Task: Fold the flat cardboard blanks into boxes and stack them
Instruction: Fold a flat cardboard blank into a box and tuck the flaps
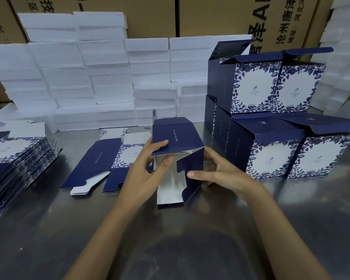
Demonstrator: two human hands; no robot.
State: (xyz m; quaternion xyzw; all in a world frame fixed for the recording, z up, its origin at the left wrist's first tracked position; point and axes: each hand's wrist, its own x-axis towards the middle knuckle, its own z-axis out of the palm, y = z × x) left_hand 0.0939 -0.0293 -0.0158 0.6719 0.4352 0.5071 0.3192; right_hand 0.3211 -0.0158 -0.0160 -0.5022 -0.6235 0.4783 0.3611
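A half-formed navy box [180, 142] with a white inside stands on end in the middle of the steel table [49, 229], its open end facing me. My left hand [148, 168] pinches its upper left flap, thumb on top and fingers inside. My right hand [220, 174] grips the right wall, thumb across the front flap and fingers behind it. A single flat blank [101, 160] lies just left of the box. A pile of flat blanks [14, 164] sits at the left edge. Several folded boxes [271, 118] with blue floral fronts stand stacked in two tiers on the right, lids open.
White foam blocks [101, 77] are stacked in a wall along the back of the table, with more at the far right [343, 67]. Large brown cartons [220, 15] with printed characters stand behind them. Bare steel surface stretches toward me.
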